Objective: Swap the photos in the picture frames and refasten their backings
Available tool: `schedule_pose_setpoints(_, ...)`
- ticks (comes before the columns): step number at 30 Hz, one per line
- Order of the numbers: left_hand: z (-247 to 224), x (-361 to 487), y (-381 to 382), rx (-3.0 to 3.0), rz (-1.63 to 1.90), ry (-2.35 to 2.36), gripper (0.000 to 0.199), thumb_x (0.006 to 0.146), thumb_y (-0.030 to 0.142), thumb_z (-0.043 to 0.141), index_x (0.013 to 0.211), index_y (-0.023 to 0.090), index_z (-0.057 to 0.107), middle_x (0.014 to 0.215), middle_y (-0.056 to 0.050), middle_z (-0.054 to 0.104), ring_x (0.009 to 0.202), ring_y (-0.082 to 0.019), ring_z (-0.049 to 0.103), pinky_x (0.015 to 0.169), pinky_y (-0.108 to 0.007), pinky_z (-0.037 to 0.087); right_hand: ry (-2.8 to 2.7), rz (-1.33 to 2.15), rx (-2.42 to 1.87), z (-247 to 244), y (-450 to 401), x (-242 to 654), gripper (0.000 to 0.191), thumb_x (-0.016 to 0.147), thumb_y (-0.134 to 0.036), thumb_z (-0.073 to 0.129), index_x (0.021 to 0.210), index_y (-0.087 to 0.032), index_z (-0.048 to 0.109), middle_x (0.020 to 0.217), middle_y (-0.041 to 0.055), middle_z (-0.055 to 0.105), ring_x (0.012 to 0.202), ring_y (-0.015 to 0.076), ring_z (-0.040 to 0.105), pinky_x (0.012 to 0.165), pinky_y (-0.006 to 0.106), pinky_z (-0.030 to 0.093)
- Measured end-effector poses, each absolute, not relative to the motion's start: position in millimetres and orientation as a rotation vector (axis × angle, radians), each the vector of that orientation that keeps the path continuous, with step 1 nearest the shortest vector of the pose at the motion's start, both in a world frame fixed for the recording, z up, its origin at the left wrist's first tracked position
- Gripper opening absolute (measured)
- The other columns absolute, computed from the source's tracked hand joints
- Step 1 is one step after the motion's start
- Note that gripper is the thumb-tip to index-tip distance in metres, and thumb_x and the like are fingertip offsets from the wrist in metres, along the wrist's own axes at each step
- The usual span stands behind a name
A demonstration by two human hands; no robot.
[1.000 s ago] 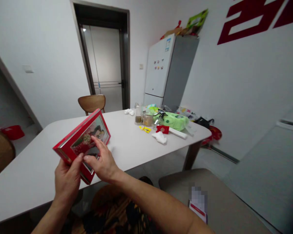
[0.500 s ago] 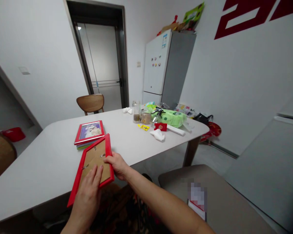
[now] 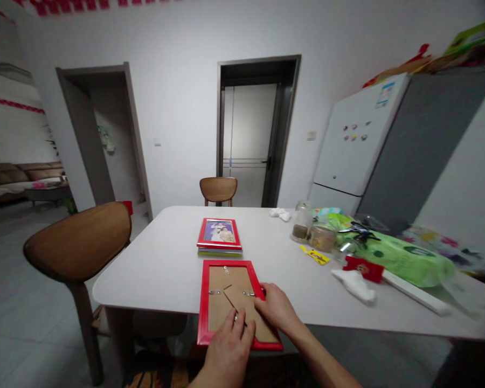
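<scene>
A red picture frame [image 3: 203,312] lies face down at the table's near edge, its brown backing board [image 3: 218,312] facing up. Small metal clips sit along the backing's edges, and a slanted cut line crosses its middle. My left hand [image 3: 230,347] rests on the lower part of the backing with its fingers stretched out. Holding the frame's right side is my right hand [image 3: 278,308], its thumb on the backing near the right clip; some of its fingers are hidden. Just beyond is a second red frame with a photo [image 3: 220,230], face up on a small stack.
The white table [image 3: 157,264] carries, on its right, a glass jar [image 3: 302,221], a yellow packet [image 3: 316,255], a red packet [image 3: 364,268], crumpled tissue [image 3: 354,285] and a green tissue pack [image 3: 408,258]. Wooden chairs stand at the left [image 3: 81,242] and far side [image 3: 218,188].
My view has swung left. The frame, tilted in my hands before, now lies flatter at the table edge. My left hand has slid toward its lower edge; my right hand still grips its right side.
</scene>
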State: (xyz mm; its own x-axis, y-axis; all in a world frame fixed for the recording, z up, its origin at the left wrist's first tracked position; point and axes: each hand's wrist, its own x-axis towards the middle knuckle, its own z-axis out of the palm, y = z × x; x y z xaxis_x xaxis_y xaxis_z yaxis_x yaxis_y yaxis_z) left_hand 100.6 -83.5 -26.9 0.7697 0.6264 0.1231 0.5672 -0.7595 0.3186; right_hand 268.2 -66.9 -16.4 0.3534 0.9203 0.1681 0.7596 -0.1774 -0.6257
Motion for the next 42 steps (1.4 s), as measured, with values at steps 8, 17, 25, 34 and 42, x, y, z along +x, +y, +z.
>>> schedule_pose_setpoints(8,-2.4,50.0,-58.6,2.494,0.468,1.010,0.060,0.064,0.033,0.062,0.118,0.014,0.043,0.128,-0.015,0.037,0.118,-0.028,0.031,0.100,-0.043,0.021,-1.678,0.135,-2.034,-11.9,-60.4,263.6,0.039,0.061,-0.013,0.044,0.098,-0.014,0.057,0.095,0.0094,0.055,0.088,0.0162,0.052,0.078,0.022,0.036)
schedule_pose_setpoints(17,-27.9,33.3,-35.0,2.413,0.565,0.833,0.053,0.053,0.047,0.070,0.093,0.016,0.055,0.125,-0.016,0.042,0.120,-0.030,0.027,0.098,-0.038,0.025,-1.677,0.011,-2.144,-14.1,-49.6,251.0,0.023,0.073,-0.024,0.040,0.079,-0.021,0.062,0.083,0.0057,0.053,0.068,0.0138,0.054,0.058,0.023,0.036)
schedule_pose_setpoints(25,-23.2,24.7,-32.6,2.377,0.577,0.860,0.066,0.051,0.031,0.072,0.109,0.017,0.046,0.120,-0.012,0.046,0.111,-0.026,0.040,0.093,-0.034,0.032,-1.720,-0.077,-2.240,-17.1,-41.4,245.1,0.026,0.078,-0.031,0.036,0.082,-0.025,0.061,0.081,0.0054,0.054,0.066,0.0152,0.057,0.053,0.024,0.033)
schedule_pose_setpoints(34,-5.8,23.3,-39.4,2.356,0.557,0.884,0.041,0.055,0.026,0.068,0.092,0.019,0.052,0.109,-0.006,0.051,0.096,-0.022,0.048,0.083,-0.030,0.038,-1.870,-0.049,-2.233,-14.2,-36.1,244.7,0.026,0.077,-0.026,0.036,0.081,-0.022,0.062,0.082,0.0071,0.058,0.069,0.0158,0.057,0.056,0.024,0.035)
schedule_pose_setpoints(42,-4.4,21.2,-41.1,2.363,0.568,0.855,0.039,0.056,0.026,0.068,0.091,0.019,0.053,0.107,-0.006,0.052,0.099,-0.023,0.047,0.084,-0.030,0.037,-1.812,-0.061,-2.229,-15.8,-30.7,243.1,0.028,0.076,-0.021,0.035,0.083,-0.019,0.062,0.088,0.0082,0.056,0.070,0.0153,0.054,0.058,0.024,0.034)
